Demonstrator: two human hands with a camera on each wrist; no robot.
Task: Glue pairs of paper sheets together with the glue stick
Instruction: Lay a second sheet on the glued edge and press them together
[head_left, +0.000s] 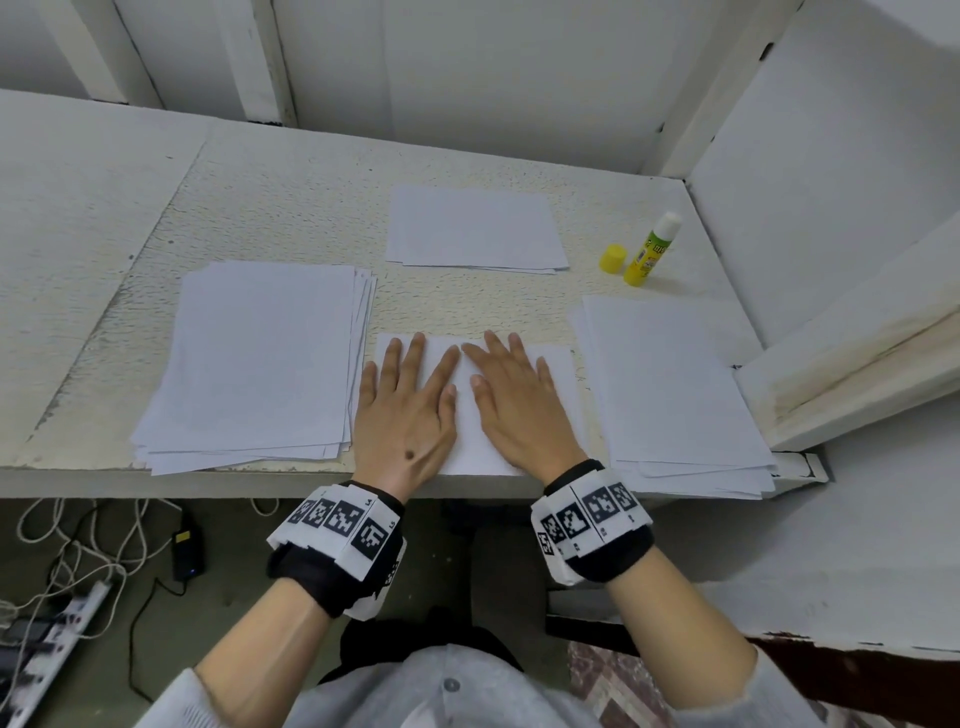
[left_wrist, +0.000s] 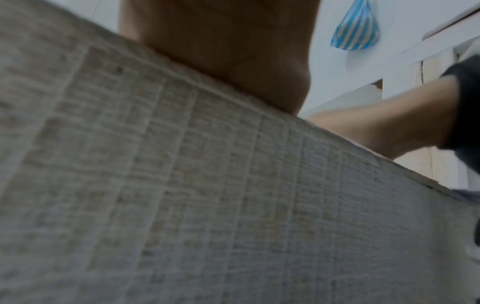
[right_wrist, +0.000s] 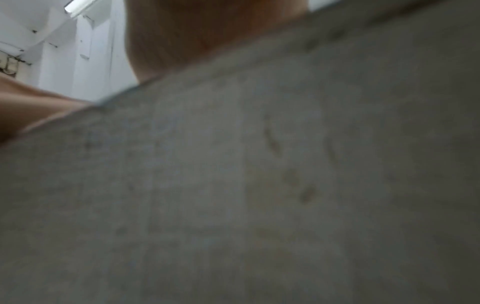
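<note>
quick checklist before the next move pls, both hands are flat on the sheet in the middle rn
1. Both hands flat on the paper: ok. The left hand and right hand press the centre sheet with straight fingers.
2. Sheets aligned and bonded: cannot tell; the hands cover most of the sheet.
3. Place for the finished pair: ok, probably the far stack, which lies flat with nothing on it.
4. Fresh sheets within reach: ok. The left stack and right stack flank the hands.
5. Glue stick ready: ok. The glue stick stands uncapped by the wall.
6. Cap at hand: ok. The yellow cap sits beside it.
</note>
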